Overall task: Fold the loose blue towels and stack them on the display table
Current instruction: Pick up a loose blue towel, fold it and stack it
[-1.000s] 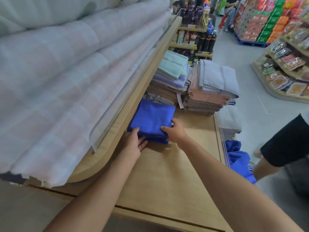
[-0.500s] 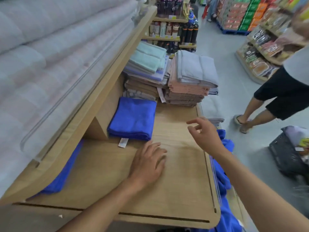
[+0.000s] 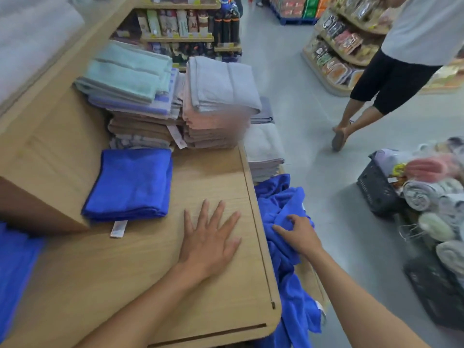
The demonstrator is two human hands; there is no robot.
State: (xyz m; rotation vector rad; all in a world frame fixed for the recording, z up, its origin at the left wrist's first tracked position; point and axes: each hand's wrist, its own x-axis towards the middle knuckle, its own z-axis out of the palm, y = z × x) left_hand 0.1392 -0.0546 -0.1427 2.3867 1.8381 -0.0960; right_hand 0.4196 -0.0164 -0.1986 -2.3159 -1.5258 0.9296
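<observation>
Head view: the light wooden display table (image 3: 213, 177) is pressed by the flat, spread left hand (image 3: 208, 244), while crumpled blue cloth towels (image 3: 283, 199) are gripped by the right hand (image 3: 300, 234).

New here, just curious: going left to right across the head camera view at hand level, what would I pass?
In order: blue cloth at the edge → folded blue towel → left hand flat on the display table → right hand gripping the loose blue towels → black basket of rolled towels.
</observation>
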